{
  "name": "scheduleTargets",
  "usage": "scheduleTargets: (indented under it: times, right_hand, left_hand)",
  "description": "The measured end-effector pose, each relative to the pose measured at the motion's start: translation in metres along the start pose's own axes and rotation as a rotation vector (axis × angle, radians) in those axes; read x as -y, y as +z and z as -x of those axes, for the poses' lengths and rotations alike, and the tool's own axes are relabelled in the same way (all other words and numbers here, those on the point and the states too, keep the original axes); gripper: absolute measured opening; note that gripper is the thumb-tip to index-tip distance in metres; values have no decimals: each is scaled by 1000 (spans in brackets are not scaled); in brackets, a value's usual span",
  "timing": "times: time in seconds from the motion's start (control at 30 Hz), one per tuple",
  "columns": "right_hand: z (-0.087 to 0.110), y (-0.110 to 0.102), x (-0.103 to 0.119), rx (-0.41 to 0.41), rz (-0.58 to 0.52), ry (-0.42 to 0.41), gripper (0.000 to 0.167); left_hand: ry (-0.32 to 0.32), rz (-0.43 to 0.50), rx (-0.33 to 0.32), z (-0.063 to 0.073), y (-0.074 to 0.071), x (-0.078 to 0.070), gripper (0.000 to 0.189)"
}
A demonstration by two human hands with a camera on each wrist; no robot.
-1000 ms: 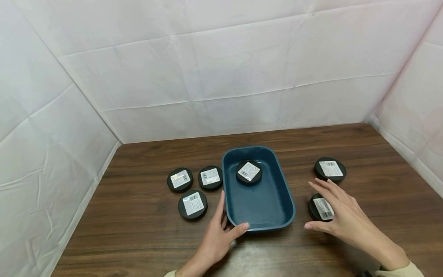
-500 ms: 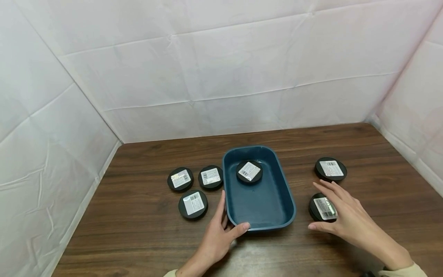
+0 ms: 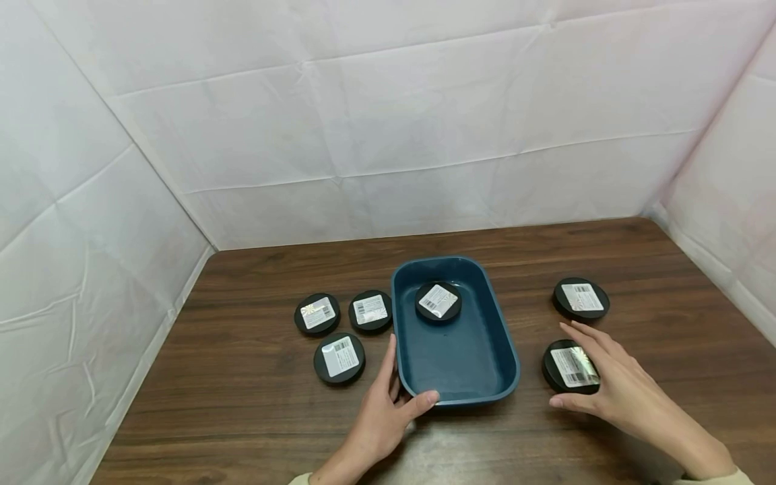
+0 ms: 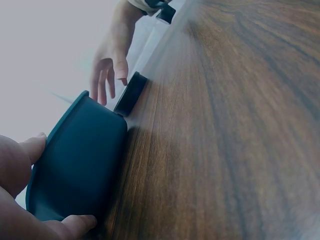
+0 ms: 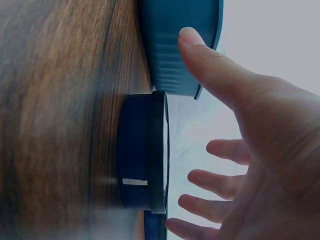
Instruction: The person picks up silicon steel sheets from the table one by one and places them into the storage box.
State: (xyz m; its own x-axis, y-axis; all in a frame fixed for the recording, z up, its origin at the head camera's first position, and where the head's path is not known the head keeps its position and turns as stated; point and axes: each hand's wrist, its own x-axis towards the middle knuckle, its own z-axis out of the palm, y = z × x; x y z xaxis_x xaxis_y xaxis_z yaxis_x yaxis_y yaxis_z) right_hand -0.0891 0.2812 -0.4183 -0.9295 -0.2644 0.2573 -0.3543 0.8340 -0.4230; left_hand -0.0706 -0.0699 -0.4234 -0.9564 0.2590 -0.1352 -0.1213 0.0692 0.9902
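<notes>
My left hand (image 3: 378,417) grips the near left corner of a deep blue plastic tray (image 3: 455,364), thumb over the front rim and fingers along its left side. One flat round container (image 3: 438,302) with a black lid and white barcode label sits inside the tray, towards the back. Right of the tray, my right hand (image 3: 627,397) hovers with fingers spread just above another such round container (image 3: 566,367), covering part of its right edge. The right wrist view shows that container's dark blue side (image 5: 135,150), apart from the thumb and fingertips.
Several matching containers (image 3: 339,359) lie left of the tray, one right against its wall. Another container (image 3: 580,299) lies behind my right hand. The wooden table (image 3: 242,404) is bounded by white cloth walls (image 3: 424,121) at the back and sides.
My right hand has drifted slightly right and towards me, uncovering more of the container's label below it. The left hand and the tray stay put.
</notes>
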Motion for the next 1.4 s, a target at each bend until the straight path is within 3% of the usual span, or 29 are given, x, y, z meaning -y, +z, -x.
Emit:
scheduleTargets:
  times: [0.47, 1.03, 1.4]
  right_hand:
    - [4, 0, -7, 1, -18, 16, 114]
    - [7, 0, -16, 125, 22, 112, 121]
    - [7, 3, -20, 124, 30, 110, 120]
  left_hand:
    - [8, 11, -2, 0, 0, 1, 108]
    - [-10, -20, -13, 1, 0, 1, 109]
    - [-5, -8, -4, 0, 0, 1, 107]
